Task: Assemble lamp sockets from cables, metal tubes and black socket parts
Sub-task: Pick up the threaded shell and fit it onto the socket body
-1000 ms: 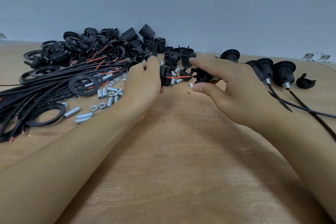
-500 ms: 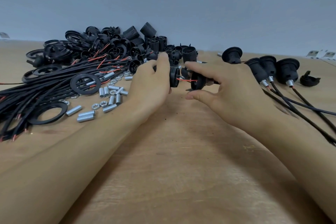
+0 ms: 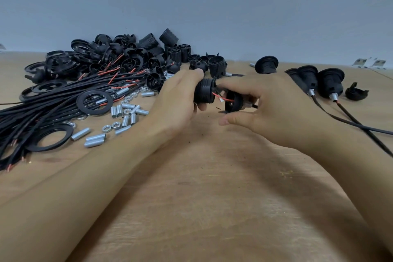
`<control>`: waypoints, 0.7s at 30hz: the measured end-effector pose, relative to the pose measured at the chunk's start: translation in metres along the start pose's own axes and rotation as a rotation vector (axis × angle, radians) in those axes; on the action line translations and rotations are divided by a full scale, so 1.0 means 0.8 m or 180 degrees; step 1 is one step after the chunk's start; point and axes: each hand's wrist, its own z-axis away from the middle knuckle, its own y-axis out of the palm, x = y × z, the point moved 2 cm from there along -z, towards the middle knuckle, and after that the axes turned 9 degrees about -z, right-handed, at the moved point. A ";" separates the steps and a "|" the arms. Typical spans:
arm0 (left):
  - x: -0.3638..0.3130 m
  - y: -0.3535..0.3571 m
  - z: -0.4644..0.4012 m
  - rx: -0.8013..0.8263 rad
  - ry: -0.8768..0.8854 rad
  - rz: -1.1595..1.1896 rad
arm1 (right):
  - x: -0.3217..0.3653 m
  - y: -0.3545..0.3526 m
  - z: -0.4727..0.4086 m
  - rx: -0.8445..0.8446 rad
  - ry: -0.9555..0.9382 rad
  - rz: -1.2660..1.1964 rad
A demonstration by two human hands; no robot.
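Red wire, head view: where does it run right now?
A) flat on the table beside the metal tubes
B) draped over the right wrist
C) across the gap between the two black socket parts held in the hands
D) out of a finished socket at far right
C: the red wire spans the gap between the threaded socket body in the left hand and the socket cap in the right hand.
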 end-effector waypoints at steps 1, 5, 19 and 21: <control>-0.001 0.000 0.000 -0.0008 0.0032 -0.0069 | 0.001 0.001 0.000 -0.0189 -0.0061 0.0066; -0.002 0.003 0.004 -0.0149 0.0213 -0.0413 | 0.006 0.001 0.000 -0.0485 0.0032 -0.0040; -0.004 0.006 0.005 -0.0137 0.0342 -0.0332 | 0.004 0.009 0.000 -0.0449 0.0194 -0.0948; -0.003 0.007 0.006 -0.0148 0.0380 -0.0327 | 0.001 0.012 0.000 -0.0501 0.0282 -0.1034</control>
